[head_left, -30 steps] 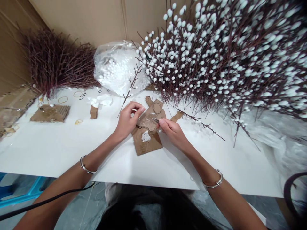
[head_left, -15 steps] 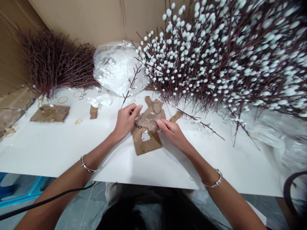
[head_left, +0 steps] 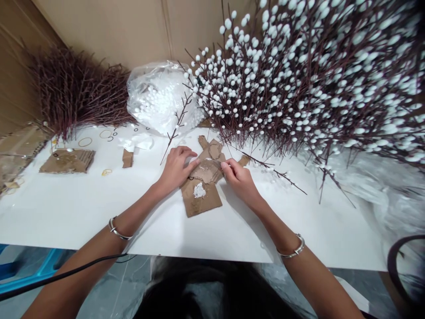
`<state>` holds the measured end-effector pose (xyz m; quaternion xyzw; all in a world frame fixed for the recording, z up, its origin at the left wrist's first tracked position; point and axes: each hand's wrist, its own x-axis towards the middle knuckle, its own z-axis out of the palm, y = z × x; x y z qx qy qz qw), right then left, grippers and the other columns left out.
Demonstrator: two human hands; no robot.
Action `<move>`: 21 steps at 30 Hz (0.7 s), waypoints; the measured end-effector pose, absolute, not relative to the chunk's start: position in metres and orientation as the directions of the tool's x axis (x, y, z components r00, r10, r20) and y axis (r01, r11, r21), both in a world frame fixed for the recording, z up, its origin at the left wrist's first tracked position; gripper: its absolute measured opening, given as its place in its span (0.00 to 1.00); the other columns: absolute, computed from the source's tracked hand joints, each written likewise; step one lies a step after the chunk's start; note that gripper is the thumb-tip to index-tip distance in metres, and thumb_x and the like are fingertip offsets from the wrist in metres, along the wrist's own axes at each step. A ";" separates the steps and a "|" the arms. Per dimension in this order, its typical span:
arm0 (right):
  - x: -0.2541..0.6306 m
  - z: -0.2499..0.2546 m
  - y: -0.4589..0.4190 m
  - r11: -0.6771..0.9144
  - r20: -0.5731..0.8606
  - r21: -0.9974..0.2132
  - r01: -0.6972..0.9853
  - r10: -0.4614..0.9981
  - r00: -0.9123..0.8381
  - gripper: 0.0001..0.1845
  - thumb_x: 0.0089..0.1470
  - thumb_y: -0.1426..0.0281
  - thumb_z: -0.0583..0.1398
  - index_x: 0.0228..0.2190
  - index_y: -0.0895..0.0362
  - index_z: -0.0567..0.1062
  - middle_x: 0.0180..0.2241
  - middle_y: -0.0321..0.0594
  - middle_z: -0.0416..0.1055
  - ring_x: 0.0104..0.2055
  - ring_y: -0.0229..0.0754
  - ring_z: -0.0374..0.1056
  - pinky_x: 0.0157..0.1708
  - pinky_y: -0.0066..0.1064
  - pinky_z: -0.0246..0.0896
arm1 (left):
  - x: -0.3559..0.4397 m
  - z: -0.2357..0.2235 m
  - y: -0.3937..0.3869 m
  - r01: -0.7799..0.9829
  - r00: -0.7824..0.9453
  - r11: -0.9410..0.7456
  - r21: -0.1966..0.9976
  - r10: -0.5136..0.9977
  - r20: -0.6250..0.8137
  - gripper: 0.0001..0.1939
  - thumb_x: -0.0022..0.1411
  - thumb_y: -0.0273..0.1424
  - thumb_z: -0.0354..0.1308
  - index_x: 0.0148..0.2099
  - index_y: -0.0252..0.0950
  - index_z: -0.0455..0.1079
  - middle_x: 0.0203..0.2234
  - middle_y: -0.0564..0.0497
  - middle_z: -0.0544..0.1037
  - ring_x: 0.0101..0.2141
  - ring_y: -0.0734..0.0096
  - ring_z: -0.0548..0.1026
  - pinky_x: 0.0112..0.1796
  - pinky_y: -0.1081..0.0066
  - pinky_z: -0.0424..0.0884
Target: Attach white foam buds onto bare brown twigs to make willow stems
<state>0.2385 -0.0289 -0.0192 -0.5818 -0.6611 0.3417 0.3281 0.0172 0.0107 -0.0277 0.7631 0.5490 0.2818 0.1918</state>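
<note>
Cardboard lay on the table between left hand and right hand, probably light, stiff, tearable; best held at the edges. Right grip was pinched, apparently on tweezers; left grip's state could not be told.

Matt card and rough twigs around me, with bright plastic and metal between.
The cardboard before me is matt brown with ragged torn edges, its white dab lumpy; my desk is smooth and white with a soft sheen. My bangles are polished, silvery metal. Thin, crinkled plastic makes the glossy bag and the clear sheeting. The bare twigs look rough and woody, the white buds smooth; the blue frame looks like plastic.
</note>
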 end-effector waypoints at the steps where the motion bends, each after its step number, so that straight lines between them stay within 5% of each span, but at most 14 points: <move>1: 0.239 -0.020 -0.028 0.093 0.044 -0.824 0.559 0.994 -0.100 0.16 0.64 0.56 0.51 0.31 0.53 0.68 0.20 0.29 0.59 0.23 0.35 0.55 0.26 0.28 0.47 | 0.018 -0.030 0.012 0.730 0.237 -0.318 0.604 0.948 0.213 0.16 0.64 0.43 0.58 0.47 0.38 0.75 0.50 0.44 0.71 0.54 0.54 0.65 0.58 0.55 0.59; 6: 0.241 -0.022 -0.024 0.144 0.102 -0.770 0.621 0.989 -0.103 0.12 0.62 0.60 0.53 0.31 0.53 0.70 0.20 0.29 0.61 0.23 0.35 0.56 0.26 0.27 0.47 | 0.019 -0.036 0.019 0.637 0.212 -0.305 0.708 0.952 0.219 0.15 0.57 0.42 0.65 0.41 0.38 0.74 0.47 0.46 0.75 0.52 0.55 0.66 0.54 0.57 0.62; 12: 0.242 -0.021 -0.023 0.203 0.193 -0.790 0.579 0.978 -0.080 0.13 0.59 0.60 0.56 0.30 0.55 0.73 0.21 0.32 0.67 0.22 0.34 0.58 0.26 0.27 0.51 | 0.021 -0.027 0.014 0.415 0.288 -0.214 0.884 0.953 0.095 0.16 0.64 0.43 0.57 0.50 0.40 0.66 0.26 0.56 0.73 0.25 0.71 0.68 0.29 0.71 0.63; 21: 0.242 -0.023 -0.021 0.119 0.095 -0.890 0.439 0.993 -0.076 0.11 0.57 0.62 0.59 0.38 0.55 0.73 0.16 0.29 0.69 0.18 0.35 0.61 0.25 0.26 0.56 | 0.015 -0.020 0.016 0.473 0.350 -0.259 0.842 0.933 0.090 0.16 0.64 0.40 0.56 0.49 0.40 0.75 0.40 0.50 0.81 0.39 0.63 0.77 0.42 0.66 0.68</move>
